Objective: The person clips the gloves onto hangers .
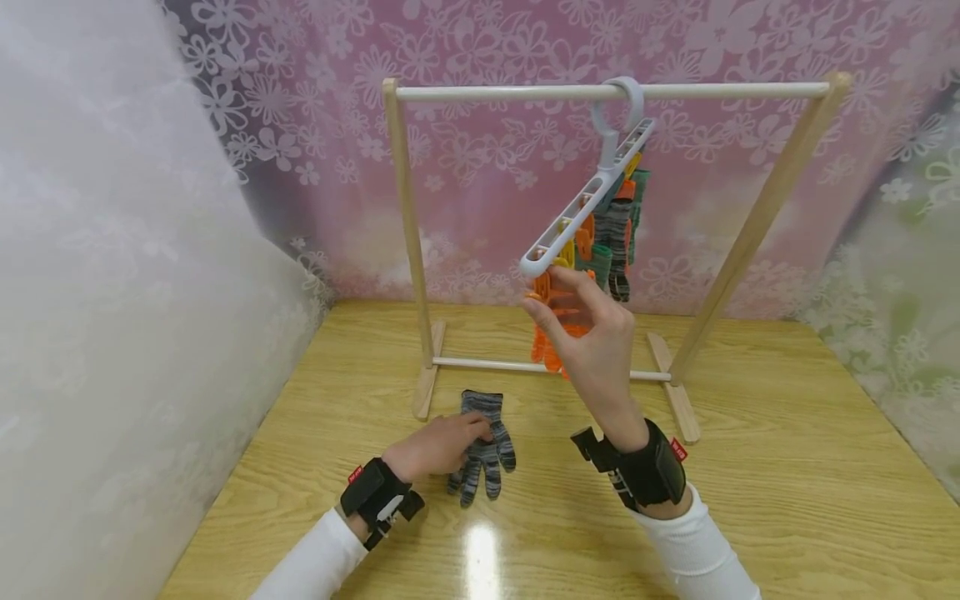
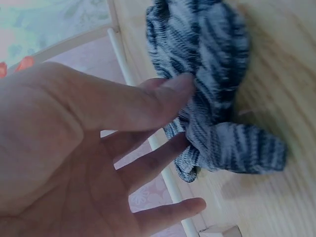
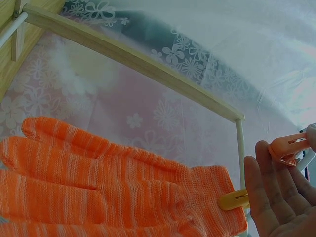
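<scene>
My left hand pinches a grey-and-black striped knit glove near its middle, the glove fingers pointing toward me on the table. In the left wrist view, thumb and fingertips bunch the striped knit between them. My right hand is raised at the near end of a white hanger. Its thumb and fingers pinch an orange clothespin hanging there. Beside it, an orange glove hangs by its cuff from a yellow clothespin.
A wooden rack with a white top bar carries the hanger by its hook. Farther along the hanger hang a striped glove and green knit pieces on orange and yellow clothespins. The rack's feet stand on the wood-grain table.
</scene>
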Motion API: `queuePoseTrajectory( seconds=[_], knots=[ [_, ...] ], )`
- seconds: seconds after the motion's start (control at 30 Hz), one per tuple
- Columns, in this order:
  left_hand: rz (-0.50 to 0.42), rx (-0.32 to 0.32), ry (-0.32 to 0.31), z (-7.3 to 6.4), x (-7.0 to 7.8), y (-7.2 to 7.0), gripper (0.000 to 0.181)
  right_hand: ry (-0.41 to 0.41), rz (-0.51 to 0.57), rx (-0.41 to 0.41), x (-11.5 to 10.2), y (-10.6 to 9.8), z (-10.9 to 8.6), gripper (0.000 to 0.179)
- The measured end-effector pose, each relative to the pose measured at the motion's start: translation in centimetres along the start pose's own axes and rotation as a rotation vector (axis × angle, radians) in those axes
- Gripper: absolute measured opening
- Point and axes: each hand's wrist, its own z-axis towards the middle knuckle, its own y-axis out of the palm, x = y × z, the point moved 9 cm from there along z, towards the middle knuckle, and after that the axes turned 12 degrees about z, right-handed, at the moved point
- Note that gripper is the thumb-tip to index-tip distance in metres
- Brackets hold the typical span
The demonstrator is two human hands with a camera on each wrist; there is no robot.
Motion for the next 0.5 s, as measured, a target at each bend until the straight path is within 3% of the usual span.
queuePoseTrajectory(
  seconds=[0.17,0.27,0.37,0.5],
  knots=[
    [-0.126,0.011,0.008,1.3,-1.0,-1.0,0.027,-0.001,-0.006,-0.001,-0.1,-0.1,0.1,0.044],
    [-0.159,0.1,-0.063,2.2,-2.4,-2.6,0.027,0.001,-0.011,-0.007,-0.2,-0.1,0.2,0.043],
    [-0.125,0.219,-0.161,2.7,-3.8,-4.0,0.025,0.002,-0.015,-0.013,-0.3,0.0,0.2,0.044],
    [-0.067,0.269,-0.264,3.2,-4.9,-3.7,0.029,0.007,-0.014,-0.011,-0.2,0.1,0.1,0.045]
  ],
)
